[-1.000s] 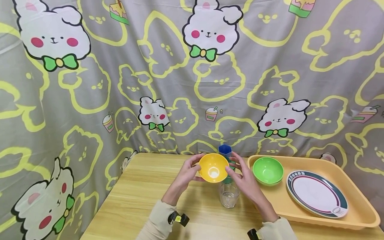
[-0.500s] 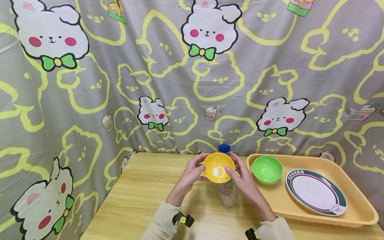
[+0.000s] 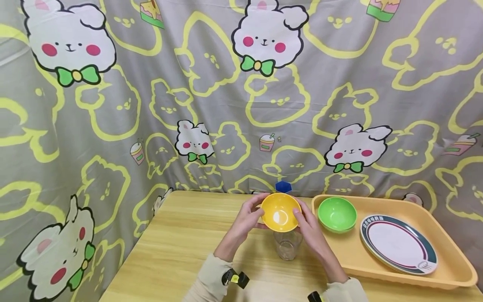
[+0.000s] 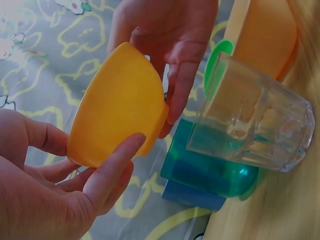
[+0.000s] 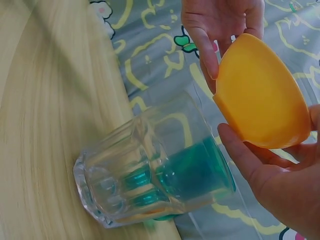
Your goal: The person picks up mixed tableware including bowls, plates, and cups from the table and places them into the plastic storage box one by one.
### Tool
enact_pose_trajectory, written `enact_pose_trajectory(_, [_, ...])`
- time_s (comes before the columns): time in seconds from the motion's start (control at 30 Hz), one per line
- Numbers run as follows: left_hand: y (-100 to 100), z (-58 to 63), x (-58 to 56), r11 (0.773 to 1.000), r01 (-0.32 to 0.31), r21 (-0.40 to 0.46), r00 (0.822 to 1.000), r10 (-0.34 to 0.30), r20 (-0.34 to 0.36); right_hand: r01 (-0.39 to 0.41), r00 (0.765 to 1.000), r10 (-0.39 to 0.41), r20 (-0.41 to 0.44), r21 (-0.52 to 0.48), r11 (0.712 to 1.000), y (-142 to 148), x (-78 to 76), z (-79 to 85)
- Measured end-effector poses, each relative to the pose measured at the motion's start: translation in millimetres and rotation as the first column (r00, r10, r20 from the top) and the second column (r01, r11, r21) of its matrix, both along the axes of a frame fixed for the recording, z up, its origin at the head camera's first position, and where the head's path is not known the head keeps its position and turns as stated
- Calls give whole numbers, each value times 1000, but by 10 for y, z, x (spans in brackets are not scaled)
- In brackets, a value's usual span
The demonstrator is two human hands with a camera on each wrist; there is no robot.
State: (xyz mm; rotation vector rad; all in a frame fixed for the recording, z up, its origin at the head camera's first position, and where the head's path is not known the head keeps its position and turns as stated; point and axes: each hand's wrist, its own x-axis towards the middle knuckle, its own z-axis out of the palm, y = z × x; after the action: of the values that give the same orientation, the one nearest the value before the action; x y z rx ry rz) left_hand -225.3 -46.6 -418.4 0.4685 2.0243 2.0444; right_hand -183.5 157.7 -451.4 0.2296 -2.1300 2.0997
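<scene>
Held in the air by both hands, a yellow bowl (image 3: pixel 281 213) is tilted with its inside facing the head camera. My left hand (image 3: pixel 245 220) pinches its left side, thumb at the rim and fingers underneath. On the opposite side my right hand (image 3: pixel 313 233) grips it the same way. Below the bowl a clear faceted glass (image 3: pixel 288 246) stands upright on the table, untouched. Behind the glass, the left wrist view shows a translucent teal cup (image 4: pixel 210 167) and a blue cup (image 4: pixel 192 195). From the head, the bowl hides the teal cup, and only the blue cup's top shows.
To the right, an orange tray (image 3: pixel 464 268) holds green bowls (image 3: pixel 337 214), seemingly stacked, and an oval white plate (image 3: pixel 398 243) with a dark green rim. A patterned curtain (image 3: pixel 222 100) hangs behind the wooden table (image 3: pixel 181 235).
Both hands have carried the yellow bowl a little to the right, over the glass's rim and in front of the teal cup. The glass and tray have stayed put.
</scene>
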Motion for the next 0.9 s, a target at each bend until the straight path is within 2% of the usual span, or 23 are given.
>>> enact_pose_trajectory(0.13, [19,-10,5,1000,-1,-9,1000,2,10,-22,1000,23,11,-34,999,38,18,1])
enact_pose_trajectory(0.33, [19,-22,14,1000,9,-5,1000,-9,8,-16,998,17,54,-2,1000,77,20,47])
enact_pose_trajectory(0.53, [13,-48,18,997,76,-7,997,-76,2,-8,994,4,111,35,999,151,27,91])
enact_pose_trajectory(0.67, [12,-65,18,992,125,-6,992,-125,-15,-11,995,4,98,72,997,210,27,116])
enact_pose_trajectory(0.9, [11,-109,28,987,158,6,986,-158,-50,-1,997,-8,71,124,992,340,7,201])
